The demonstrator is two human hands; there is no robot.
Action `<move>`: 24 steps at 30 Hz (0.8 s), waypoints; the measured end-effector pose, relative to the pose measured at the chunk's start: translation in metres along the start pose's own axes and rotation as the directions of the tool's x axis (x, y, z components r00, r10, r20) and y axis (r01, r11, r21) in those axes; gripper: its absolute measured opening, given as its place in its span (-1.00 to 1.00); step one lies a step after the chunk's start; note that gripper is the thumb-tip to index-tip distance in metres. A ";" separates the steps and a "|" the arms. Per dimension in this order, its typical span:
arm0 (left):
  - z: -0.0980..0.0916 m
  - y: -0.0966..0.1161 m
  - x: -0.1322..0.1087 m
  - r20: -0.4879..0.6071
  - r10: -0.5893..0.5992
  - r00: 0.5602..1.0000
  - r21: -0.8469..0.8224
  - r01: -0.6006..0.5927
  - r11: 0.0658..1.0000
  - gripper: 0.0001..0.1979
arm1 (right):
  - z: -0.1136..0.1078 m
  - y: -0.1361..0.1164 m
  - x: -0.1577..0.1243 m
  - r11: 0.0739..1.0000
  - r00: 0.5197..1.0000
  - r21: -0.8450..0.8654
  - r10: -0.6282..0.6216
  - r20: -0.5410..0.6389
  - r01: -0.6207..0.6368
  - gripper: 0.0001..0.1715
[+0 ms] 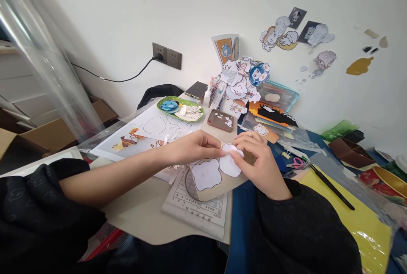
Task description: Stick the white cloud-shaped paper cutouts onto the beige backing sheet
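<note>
My left hand (pixel 203 145) reaches in from the left with thumb and fingers pinched at the top edge of a white bear-shaped paper cutout (pixel 231 167). My right hand (pixel 259 157) holds the same cutout from the right, its thumb pressed on the face and its fingers curled behind. Whether a tiny piece sits between the two thumbs is too small to tell. A second white paper cutout (pixel 206 175) with a dark outline lies on a brown card (pixel 213 193) just left of it. Under the card is a printed form pad (pixel 193 212).
A green tray (pixel 199 118) holds blue and white paper pieces. Beyond my hands are a brown tin (pixel 220 126), a phone (pixel 196 89) and character cutouts (pixel 237 89). Black tweezers (pixel 330 187), pink scissors (pixel 298 163) and a yellow sheet (pixel 365 231) lie at right.
</note>
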State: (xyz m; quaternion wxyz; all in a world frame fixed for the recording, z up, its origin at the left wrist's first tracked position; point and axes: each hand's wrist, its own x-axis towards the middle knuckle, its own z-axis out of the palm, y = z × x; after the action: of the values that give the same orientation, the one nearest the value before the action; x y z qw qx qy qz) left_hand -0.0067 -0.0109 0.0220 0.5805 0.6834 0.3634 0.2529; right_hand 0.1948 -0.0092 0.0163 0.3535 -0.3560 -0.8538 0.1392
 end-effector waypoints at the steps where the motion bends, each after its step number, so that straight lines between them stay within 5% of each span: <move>1: 0.000 0.000 0.000 0.000 0.000 1.000 -0.004 0.000 1.000 -0.69 | 0.000 0.000 0.000 1.000 1.000 0.000 -0.001 0.001 0.001 -0.73; 14: 0.001 0.001 0.001 -0.034 0.008 0.999 0.052 -0.006 0.999 -0.62 | -0.002 0.000 0.001 0.996 1.000 -0.083 0.012 0.011 -0.011 -0.75; 24: 0.006 0.004 -0.003 -0.166 -0.020 0.986 0.092 0.036 0.995 -0.63 | -0.006 -0.005 -0.001 0.934 0.975 -0.339 0.044 -0.216 -0.117 -0.64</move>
State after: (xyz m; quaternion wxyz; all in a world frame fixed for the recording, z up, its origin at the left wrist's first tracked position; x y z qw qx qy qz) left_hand -0.0029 -0.0170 0.0253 0.5190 0.6815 0.4314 0.2829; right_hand 0.1971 -0.0132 0.0223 0.3647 -0.4605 -0.8084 -0.0375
